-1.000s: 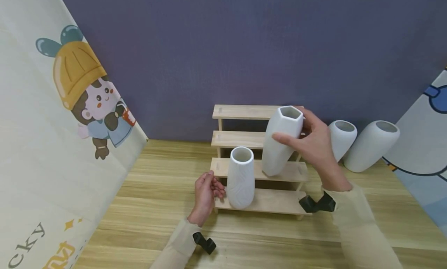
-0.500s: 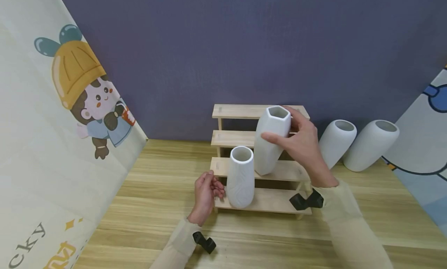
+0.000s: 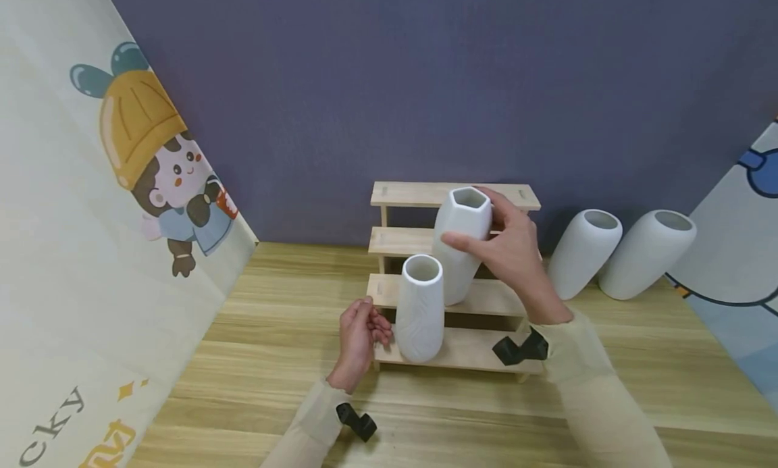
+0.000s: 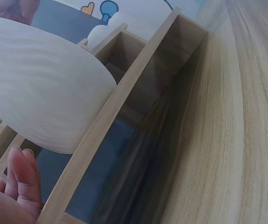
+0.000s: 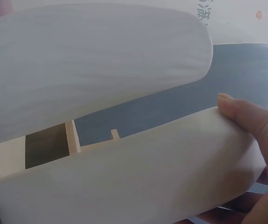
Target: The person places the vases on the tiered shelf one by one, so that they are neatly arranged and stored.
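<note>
My right hand (image 3: 507, 242) grips a white vase with a five-sided mouth (image 3: 462, 218), thumb across its front and fingers behind. That vase stands nearly upright at the second step from the bottom of a wooden stepped rack (image 3: 486, 350). On the lowest step a white vase with a round mouth and wavy relief (image 3: 419, 319) stands just in front and to the left; its ridged side (image 4: 45, 84) fills the upper left of the left wrist view. My left hand (image 3: 358, 333) rests by the rack's left end, fingers loosely curled, holding nothing, fingertips close to the wavy vase.
Two more white vases (image 3: 583, 252) (image 3: 647, 252) stand on the wooden table (image 3: 273, 346) right of the rack. A dark blue panel (image 3: 389, 83) rises behind. Printed cloth walls (image 3: 48, 218) close off the left and right sides.
My right hand has moved left along the rack with the five-sided vase, which has become more upright and now overlaps the wavy vase in the head view. My left hand has stayed put.
</note>
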Motion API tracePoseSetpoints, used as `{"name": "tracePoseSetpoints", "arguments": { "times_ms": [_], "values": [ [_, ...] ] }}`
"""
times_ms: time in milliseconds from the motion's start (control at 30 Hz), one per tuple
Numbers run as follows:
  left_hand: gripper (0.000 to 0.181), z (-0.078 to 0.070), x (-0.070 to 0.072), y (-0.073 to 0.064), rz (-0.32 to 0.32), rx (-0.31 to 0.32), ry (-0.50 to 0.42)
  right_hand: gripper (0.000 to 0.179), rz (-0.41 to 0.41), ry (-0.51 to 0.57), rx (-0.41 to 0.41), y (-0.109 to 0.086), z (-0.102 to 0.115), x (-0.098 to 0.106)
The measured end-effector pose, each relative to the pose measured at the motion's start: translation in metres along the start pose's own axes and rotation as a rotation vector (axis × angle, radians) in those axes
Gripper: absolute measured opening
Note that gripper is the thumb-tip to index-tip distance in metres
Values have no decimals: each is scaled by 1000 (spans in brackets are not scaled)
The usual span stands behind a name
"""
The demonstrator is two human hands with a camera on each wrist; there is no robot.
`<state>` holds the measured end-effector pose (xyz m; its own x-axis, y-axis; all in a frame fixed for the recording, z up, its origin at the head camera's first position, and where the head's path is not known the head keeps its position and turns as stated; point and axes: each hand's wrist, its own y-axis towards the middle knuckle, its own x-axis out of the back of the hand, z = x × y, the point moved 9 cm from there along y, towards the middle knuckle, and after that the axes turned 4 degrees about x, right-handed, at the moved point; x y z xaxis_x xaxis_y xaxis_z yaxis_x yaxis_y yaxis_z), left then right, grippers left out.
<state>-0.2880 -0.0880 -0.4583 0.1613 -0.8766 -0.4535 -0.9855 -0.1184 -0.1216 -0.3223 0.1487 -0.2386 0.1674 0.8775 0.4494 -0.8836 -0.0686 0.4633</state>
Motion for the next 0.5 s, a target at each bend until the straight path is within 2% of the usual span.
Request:
{"name": "tracePoseSetpoints", "arguments": {
  "times_ms": [500],
  "values": [
    [34,0,0,0,-1,5,3,74,6,39,44,4,4,-10]
  ]
}}
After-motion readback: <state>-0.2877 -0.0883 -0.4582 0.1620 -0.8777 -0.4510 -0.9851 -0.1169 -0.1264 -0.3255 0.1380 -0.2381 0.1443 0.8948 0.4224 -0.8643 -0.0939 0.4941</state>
